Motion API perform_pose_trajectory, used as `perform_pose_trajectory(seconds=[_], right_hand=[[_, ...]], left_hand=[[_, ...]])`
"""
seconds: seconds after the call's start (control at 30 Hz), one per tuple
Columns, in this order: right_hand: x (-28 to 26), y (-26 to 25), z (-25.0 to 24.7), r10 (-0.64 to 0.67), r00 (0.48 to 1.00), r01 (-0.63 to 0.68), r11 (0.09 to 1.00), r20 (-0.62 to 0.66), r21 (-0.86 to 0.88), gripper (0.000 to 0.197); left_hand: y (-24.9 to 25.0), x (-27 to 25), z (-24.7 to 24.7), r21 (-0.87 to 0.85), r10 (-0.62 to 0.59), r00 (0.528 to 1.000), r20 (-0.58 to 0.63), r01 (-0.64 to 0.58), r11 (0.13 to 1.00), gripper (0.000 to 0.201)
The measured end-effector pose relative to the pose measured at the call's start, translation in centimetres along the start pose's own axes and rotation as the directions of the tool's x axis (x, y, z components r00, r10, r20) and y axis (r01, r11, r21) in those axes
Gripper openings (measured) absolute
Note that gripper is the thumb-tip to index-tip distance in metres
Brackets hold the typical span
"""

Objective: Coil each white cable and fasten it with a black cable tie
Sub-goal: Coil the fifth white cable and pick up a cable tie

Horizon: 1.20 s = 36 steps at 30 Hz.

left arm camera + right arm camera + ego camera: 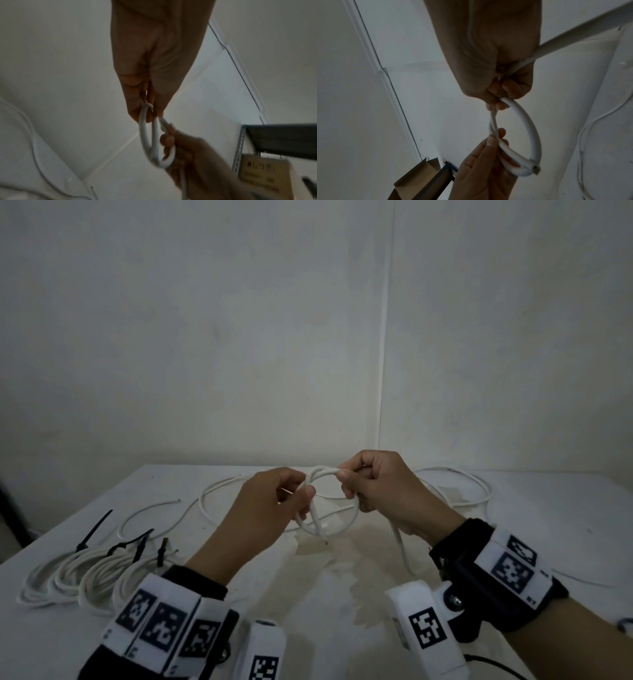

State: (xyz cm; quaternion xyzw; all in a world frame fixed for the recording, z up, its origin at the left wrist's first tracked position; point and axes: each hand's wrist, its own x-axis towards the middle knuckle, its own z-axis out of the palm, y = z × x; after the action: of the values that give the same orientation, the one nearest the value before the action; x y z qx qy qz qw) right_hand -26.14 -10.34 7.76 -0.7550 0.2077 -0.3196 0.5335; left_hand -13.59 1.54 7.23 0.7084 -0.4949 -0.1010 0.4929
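The person is at the coiling step — the first small loop of a white cable [330, 501] is formed and held up just above the table [513, 525], between the two hands. The left hand [270, 508] pinches the crossing of the loop, thumb against fingers, the cut end poking down below. The right hand [380, 487] has its fingers curled round the loop's other side, with the long tail running under that hand toward the loose cable on the table. Next, judging by this, more slack must be fed round — same size, no twist. Finished coils [85, 577] with black cable ties [132, 542] lie on the left; a spare tie [94, 530] waits beside them.
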Motion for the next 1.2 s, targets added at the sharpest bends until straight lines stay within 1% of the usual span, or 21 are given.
perform_pose_trajectory(seconds=[0.07, 0.1, 0.13, 0.2, 0.27, 0.33, 0.4, 0.47, 0.53, 0.6, 0.67, 0.73, 0.8, 0.87, 0.9, 0.93, 0.97, 1.0, 1.07, 1.13, 1.2], right_hand=[[-0.3, 0.3, 0.0, -0.006, 0.999, 0.007, 1.000, -0.048, 0.004, 0.018], [-0.5, 0.4, 0.0, -0.008, 0.998, 0.009, 1.000, -0.063, 0.006, 0.018], [-0.5, 0.4, 0.1, -0.007, 0.998, 0.007, 1.000, -0.068, 0.006, 0.018], [-0.6, 0.3, 0.1, 0.008, 0.999, -0.007, 1.000, -0.052, 0.012, 0.018], [-0.6, -0.3, 0.2, 0.034, 0.999, -0.034, 0.999, -0.007, 0.033, 0.018], [-0.7, -0.9, 0.4, 0.065, 0.997, -0.066, 0.997, 0.036, 0.042, 0.018], [-0.8, -1.1, 0.6, 0.101, 0.993, -0.103, 0.994, 0.060, 0.036, 0.018], [-0.9, -1.2, 0.9, 0.134, 0.988, -0.138, 0.989, 0.079, 0.053, 0.018], [-0.9, -1.1, 1.2, 0.166, 0.982, -0.174, 0.981, 0.090, 0.085, 0.018], [-1.1, -0.9, 1.6, 0.189, 0.978, -0.199, 0.973, 0.093, 0.116, 0.017], [-1.1, -0.8, 1.9, 0.206, 0.973, -0.219, 0.966, 0.100, 0.140, 0.018], [-1.1, -0.8, 2.0, 0.215, 0.970, -0.232, 0.957, 0.109, 0.172, 0.019], [-0.9, -0.8, 1.9, 0.204, 0.975, -0.218, 0.955, 0.090, 0.201, 0.020], [-0.6, -0.6, 1.5, 0.175, 0.984, -0.181, 0.959, 0.046, 0.217, 0.020], [-0.4, -0.4, 1.3, 0.156, 0.987, -0.158, 0.963, 0.028, 0.217, 0.019], [-0.2, -0.3, 1.0, 0.135, 0.991, -0.135, 0.969, 0.014, 0.208, 0.019], [-0.1, -0.1, 0.8, 0.113, 0.994, -0.111, 0.976, 0.000, 0.190, 0.018], [0.0, 0.0, 0.6, 0.090, 0.996, -0.086, 0.983, -0.017, 0.164, 0.018], [0.1, 0.3, 0.3, 0.053, 0.997, -0.046, 0.992, -0.053, 0.119, 0.017], [0.2, 0.4, 0.1, 0.029, 0.997, -0.021, 0.993, -0.071, 0.113, 0.017], [0.2, 0.4, 0.1, 0.009, 0.997, 0.000, 0.994, -0.082, 0.108, 0.017]], left_hand=[[0.3, -0.2, -0.4, -0.131, -0.031, 0.994, 0.108, 0.045, 0.990, 0.011], [0.5, -0.3, -0.6, -0.159, -0.029, 0.991, 0.129, 0.050, 0.986, 0.012], [0.6, -0.2, -0.6, -0.151, -0.023, 0.993, 0.119, 0.041, 0.988, 0.012], [0.4, 0.0, -0.2, -0.030, 0.004, 1.000, 0.017, -0.004, 1.000, 0.008], [-0.1, 0.3, 0.5, 0.112, 0.066, 0.992, -0.111, -0.053, 0.992, 0.007], [-0.6, 0.5, 1.0, 0.142, 0.107, 0.974, -0.201, -0.079, 0.987, 0.009], [-1.0, 0.6, 1.5, 0.147, 0.122, 0.956, -0.265, -0.085, 0.985, 0.009], [-1.1, 0.6, 1.9, 0.184, 0.149, 0.937, -0.316, -0.093, 0.978, 0.009], [-1.2, 0.7, 2.2, 0.257, 0.171, 0.923, -0.344, -0.082, 0.963, 0.009], [-1.4, 0.9, 2.4, 0.339, 0.192, 0.924, -0.331, -0.073, 0.938, 0.011], [-1.7, 1.1, 2.7, 0.432, 0.219, 0.932, -0.288, -0.078, 0.898, 0.013], [-2.0, 1.1, 2.7, 0.512, 0.276, 0.929, -0.245, -0.117, 0.851, 0.013], [-2.1, 1.2, 2.2, 0.528, 0.315, 0.926, -0.207, -0.166, 0.833, 0.012], [-2.1, 1.3, 1.3, 0.456, 0.332, 0.928, -0.170, -0.225, 0.861, 0.010], [-1.9, 1.3, 0.8, 0.367, 0.285, 0.945, -0.163, -0.209, 0.906, 0.008], [-1.7, 1.4, 0.5, 0.248, 0.196, 0.971, -0.140, -0.157, 0.956, 0.006], [-1.4, 1.3, 0.2, 0.115, 0.086, 0.993, -0.079, -0.077, 0.990, 0.007], [-1.1, 1.3, 0.0, 0.010, 0.005, 1.000, -0.009, -0.005, 1.000, 0.011], [-0.7, 1.0, -0.1, -0.159, -0.068, 0.991, 0.116, 0.086, 0.983, 0.026], [-0.3, 0.6, -0.2, -0.360, -0.120, 0.976, 0.184, 0.181, 0.915, 0.036], [-0.2, 0.4, -0.1, -0.477, -0.158, 0.960, 0.229, 0.253, 0.842, 0.038]])
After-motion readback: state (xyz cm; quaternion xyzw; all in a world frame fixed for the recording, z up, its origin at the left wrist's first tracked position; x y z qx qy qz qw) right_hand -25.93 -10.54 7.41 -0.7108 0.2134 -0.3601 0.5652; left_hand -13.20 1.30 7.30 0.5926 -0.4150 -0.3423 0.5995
